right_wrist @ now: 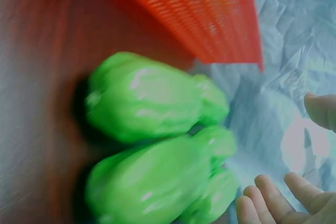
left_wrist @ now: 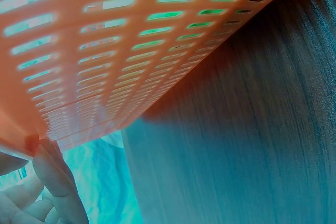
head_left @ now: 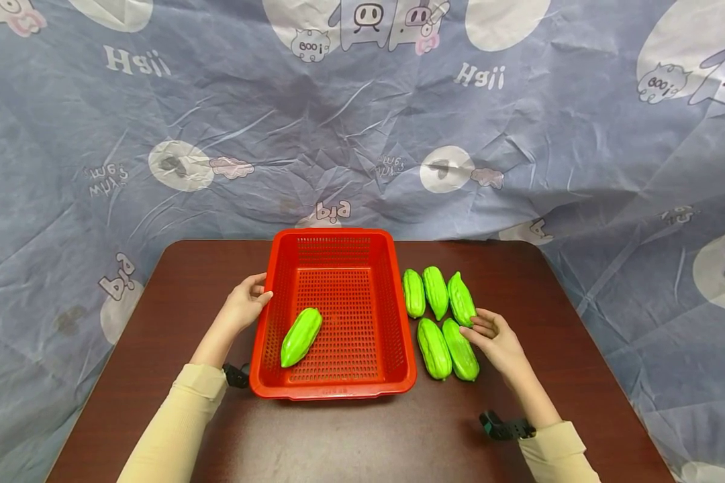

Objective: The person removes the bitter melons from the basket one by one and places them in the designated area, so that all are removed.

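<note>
A red plastic basket with slotted sides sits on the table, and one green ridged gourd lies inside it at the lower left. My left hand grips the basket's left rim; in the left wrist view, its fingers meet the rim of the slotted wall. Several more gourds lie in two rows to the right of the basket, among them a lower-right gourd and an upper-right gourd. Over these two, my right hand hovers with thumb and fingers spread, holding nothing. In the right wrist view, a gourd lies beyond the fingertips.
The dark brown wooden table reaches a wrinkled blue-grey printed cloth at its back edge. Dark bands with small devices are worn on both wrists. The basket's right wall stands close beside the row of gourds.
</note>
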A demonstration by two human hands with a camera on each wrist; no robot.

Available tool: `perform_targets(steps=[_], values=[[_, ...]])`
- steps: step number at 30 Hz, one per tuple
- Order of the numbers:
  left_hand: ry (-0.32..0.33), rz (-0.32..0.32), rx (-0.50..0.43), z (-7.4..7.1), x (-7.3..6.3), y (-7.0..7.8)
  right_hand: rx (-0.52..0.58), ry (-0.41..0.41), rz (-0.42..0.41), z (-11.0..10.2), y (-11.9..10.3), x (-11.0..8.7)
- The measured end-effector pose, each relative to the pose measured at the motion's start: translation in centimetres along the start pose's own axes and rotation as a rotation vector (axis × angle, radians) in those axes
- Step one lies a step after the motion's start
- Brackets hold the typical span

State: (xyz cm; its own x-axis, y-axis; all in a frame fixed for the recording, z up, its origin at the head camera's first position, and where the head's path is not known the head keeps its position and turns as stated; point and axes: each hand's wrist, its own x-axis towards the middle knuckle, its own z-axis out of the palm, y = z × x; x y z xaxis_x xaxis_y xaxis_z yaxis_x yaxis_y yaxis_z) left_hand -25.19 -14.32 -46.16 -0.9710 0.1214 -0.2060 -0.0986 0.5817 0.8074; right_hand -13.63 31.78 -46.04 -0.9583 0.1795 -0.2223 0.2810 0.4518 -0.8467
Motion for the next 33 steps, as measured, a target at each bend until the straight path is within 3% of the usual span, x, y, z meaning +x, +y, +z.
perform_targets(steps=[13,22,33], values=[[0.009,-0.002,-0.002,-0.1,0.1,-0.1,0.052,-0.034,-0.177,2.9,-6.7,1.6],[0.013,0.0,0.005,-0.1,0.0,-0.2,0.139,-0.105,-0.234,7.0,-11.4,2.6],[0.012,-0.002,-0.005,0.0,0.0,0.1,0.11,-0.194,-0.252,12.0,-15.5,3.9]])
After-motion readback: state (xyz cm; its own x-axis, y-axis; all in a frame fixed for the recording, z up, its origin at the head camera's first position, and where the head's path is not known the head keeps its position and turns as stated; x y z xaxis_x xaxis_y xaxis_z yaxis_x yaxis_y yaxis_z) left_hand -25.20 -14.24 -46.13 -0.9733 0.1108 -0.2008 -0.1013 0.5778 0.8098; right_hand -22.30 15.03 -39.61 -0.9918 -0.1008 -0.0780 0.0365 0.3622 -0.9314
